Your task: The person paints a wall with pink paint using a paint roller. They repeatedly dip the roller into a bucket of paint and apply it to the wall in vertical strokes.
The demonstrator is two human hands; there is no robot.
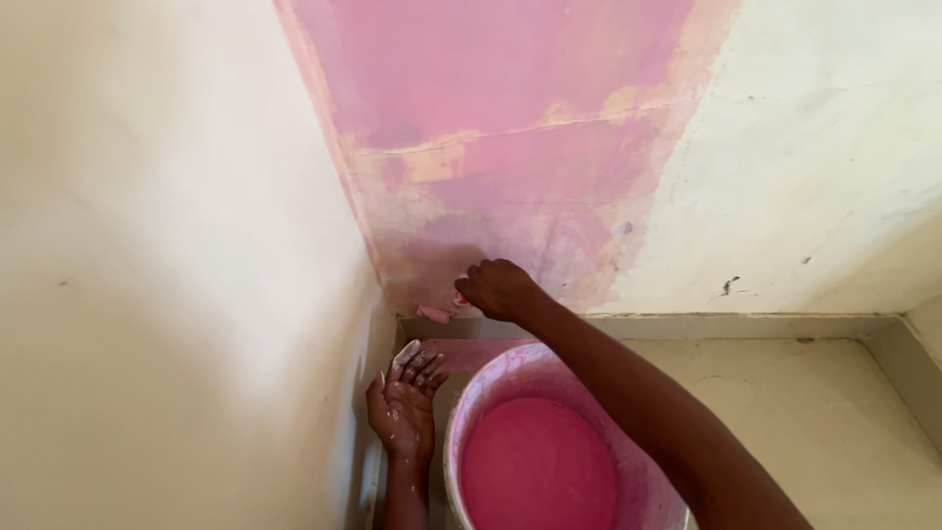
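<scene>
Low in the corner, right hand (497, 288) grip closed on pink cloth (437, 313), pressing colour onto wall (510, 196). Left hand (404, 402) open, empty, cupped beside paint bucket (471, 393), likely catching drips.

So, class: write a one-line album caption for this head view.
Right hand wipes pink paint on the wall above a bucket; left hand open.

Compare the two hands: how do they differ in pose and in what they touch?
The right hand is closed around a small pink piece and presses it against the foot of the pink-painted wall; the left hand is open, palm up, and holds nothing. The right hand is higher, at the wall; the left hand is lower, beside the bucket of pink paint. Both are near the corner, and the left shows paint spots.
</scene>
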